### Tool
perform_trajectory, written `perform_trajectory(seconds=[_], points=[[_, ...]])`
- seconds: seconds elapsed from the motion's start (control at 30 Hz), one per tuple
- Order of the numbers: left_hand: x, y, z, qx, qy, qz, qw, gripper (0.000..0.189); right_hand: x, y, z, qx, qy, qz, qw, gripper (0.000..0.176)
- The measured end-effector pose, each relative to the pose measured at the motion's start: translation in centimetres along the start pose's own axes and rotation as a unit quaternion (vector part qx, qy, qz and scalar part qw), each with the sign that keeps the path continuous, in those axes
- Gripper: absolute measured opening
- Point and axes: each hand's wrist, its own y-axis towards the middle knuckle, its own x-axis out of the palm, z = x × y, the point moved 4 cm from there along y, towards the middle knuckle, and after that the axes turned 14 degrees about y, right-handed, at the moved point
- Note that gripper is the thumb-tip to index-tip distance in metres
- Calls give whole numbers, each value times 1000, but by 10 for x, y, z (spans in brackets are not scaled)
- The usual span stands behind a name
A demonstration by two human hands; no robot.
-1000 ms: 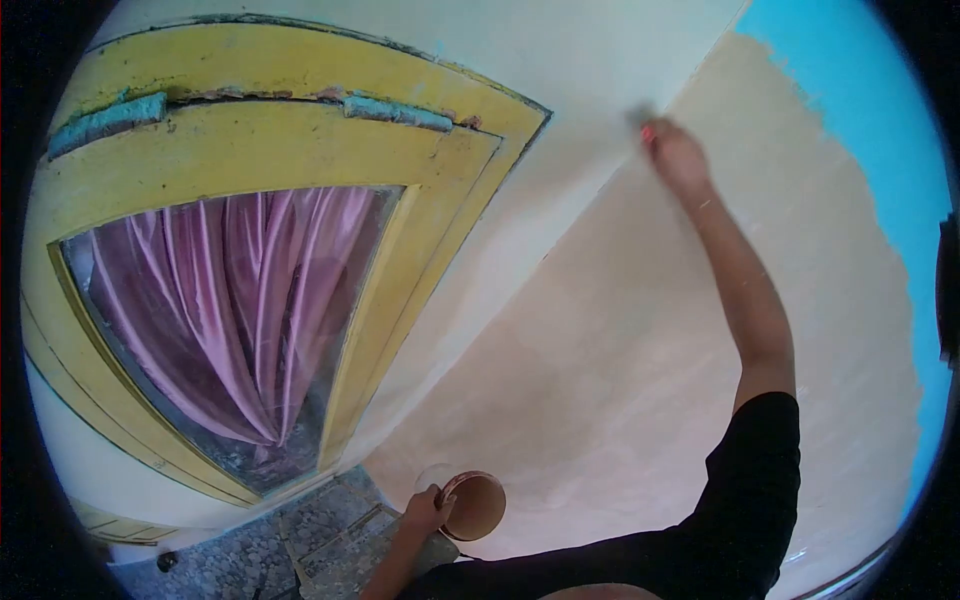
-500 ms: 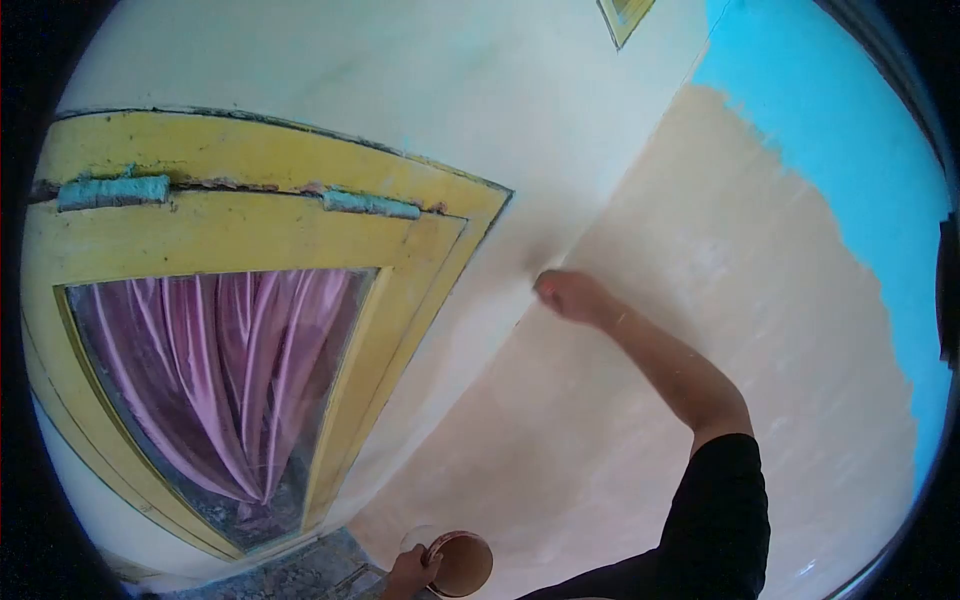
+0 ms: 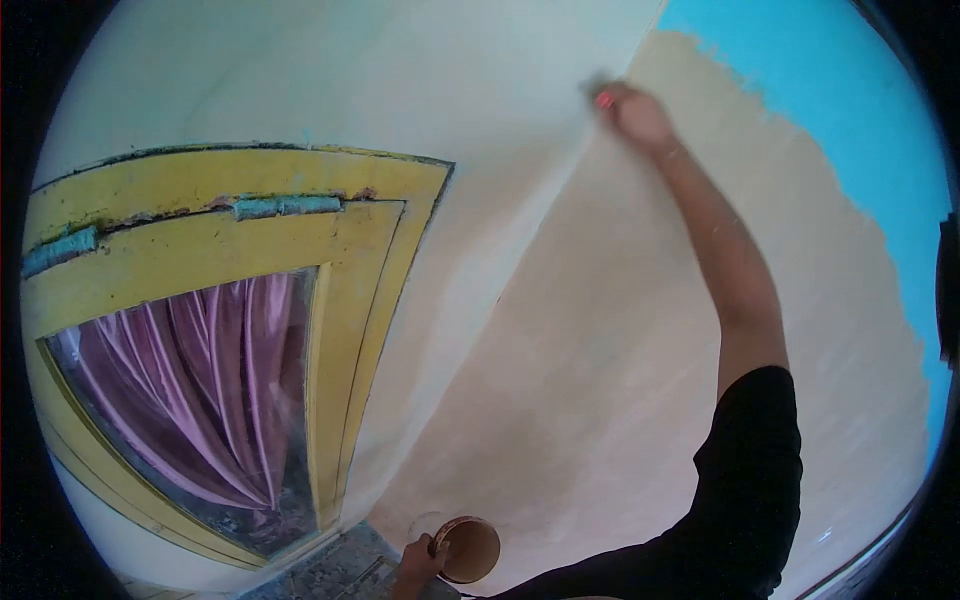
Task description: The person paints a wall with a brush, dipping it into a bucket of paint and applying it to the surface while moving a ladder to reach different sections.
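At the lower middle, my left hand [image 3: 420, 562] grips the rim of a round paint pot [image 3: 470, 550], brownish inside, tilted so its opening faces me. My right arm reaches up to the corner between two walls. There my right hand [image 3: 638, 115] is closed around a small paintbrush [image 3: 597, 90], mostly hidden and smeared by motion, with a bit of red showing by the fingers. Its dark tip is at the wall corner. Beige paint covers much of the right wall [image 3: 620, 330], ending in a ragged edge against bright blue [image 3: 820, 110].
A yellow window frame [image 3: 385, 300] with blue-painted hinges stands on the pale left wall [image 3: 330, 70]. Behind its glass hangs a gathered purple curtain [image 3: 230, 390]. Below, a patterned grey floor [image 3: 335, 570] shows beside the pot.
My right hand has moved up along the corner with the paintbrush. The view has shifted, so the window sits farther left. My left hand still holds the pot.
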Motion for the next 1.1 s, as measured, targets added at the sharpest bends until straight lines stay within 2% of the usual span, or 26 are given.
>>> perform_trajectory(seconds=[0.07, 0.13, 0.17, 0.23, 0.3, 0.33, 0.37, 0.4, 0.43, 0.47, 0.5, 0.53, 0.6, 0.67, 0.7, 0.73, 0.77, 0.8, 0.83, 0.87, 0.9, 0.97, 1.0, 1.03, 1.07, 1.1], points=[[2, -2, -1, -20, -5, -19, 1000, 43, 40, -35, -44, -37, 91, -83, 992, 25], [13, -1, -11, 22, 3, 22, 1000, 43, 52, -69, -94, 10, 179, -93, 979, 24], [12, 1, -11, 21, 4, 28, 999, 43, 44, -70, -113, 7, 180, -89, 980, 24], [12, -1, -10, 18, 8, 18, 1000, 42, 39, -75, -133, 120, 177, -269, 939, 25], [9, -2, -9, 24, 9, 16, 1000, 41, 51, -81, -80, -34, 236, -58, 970, 17], [8, -3, -8, 31, 7, 13, 999, 41, 33, -72, -48, 9, 239, -103, 966, 20], [6, -1, -8, 32, 12, 13, 999, 41, 11, -63, -15, 43, 222, -48, 973, 22], [7, 0, -6, 29, 22, 19, 999, 40, -33, -51, -9, 87, 178, -24, 980, 22], [10, -3, -5, 25, 33, 21, 999, 40, -46, -43, 27, 68, 82, 16, 994, 21], [13, -3, -6, 24, 41, 14, 999, 40, -81, -36, 25, 17, 48, 90, 995, 17], [15, 0, -8, 26, 43, 12, 999, 40, -105, -33, 22, 60, -67, 64, 994, 12], [16, 0, -10, 30, 46, 8, 998, 40, -103, -40, 26, 75, -68, 60, 993, 12], [16, -3, -6, 35, 64, 5, 997, 39, -102, -52, 31, 28, -106, 109, 988, 14], [15, 0, 1, 43, 84, 4, 996, 39, -46, -82, 16, 47, -34, -23, 998, 17], [13, -1, 5, 44, 50, 17, 998, 40, -21, -101, -15, 104, 76, -100, 987, 19], [15, -4, 4, 40, 19, 29, 999, 41, -5, -122, -60, 5, 154, -81, 985, 22], [39, 4, -21, 21, 40, 48, 998, 46, 0, -152, -108, 106, 237, -131, 957, 27], [28, 0, -7, 30, 112, 109, 987, 49, 7, -174, -153, 160, 221, -270, 923, 31], [19, 1, -5, 2, 70, 38, 997, 50, 12, -201, -198, 160, 281, -321, 890, 29], [16, 0, -7, 6, 67, 34, 997, 50, 18, -231, -239, 147, 345, -306, 875, 30], [18, 4, -23, -33, 31, 10, 999, 49, 17, -259, -275, 143, 398, -287, 860, 32], [17, 1, -42, -59, 7, -19, 998, 49, 16, -314, -331, 212, 478, -254, 814, 30], [11, 1, -46, -46, -13, 8, 999, 48, 31, -351, -359, 289, 512, -248, 770, 29], [7, 6, -35, -24, -32, 38, 998, 48, 8, -373, -366, 339, 541, -226, 736, 31], [3, 5, -39, -8, -11, 28, 1000, 48, 5, -403, -389, 383, 535, -173, 733, 35], [3, 6, -42, -6, -3, 32, 999, 47, 3, -429, -406, 463, 563, -173, 662, 35]])
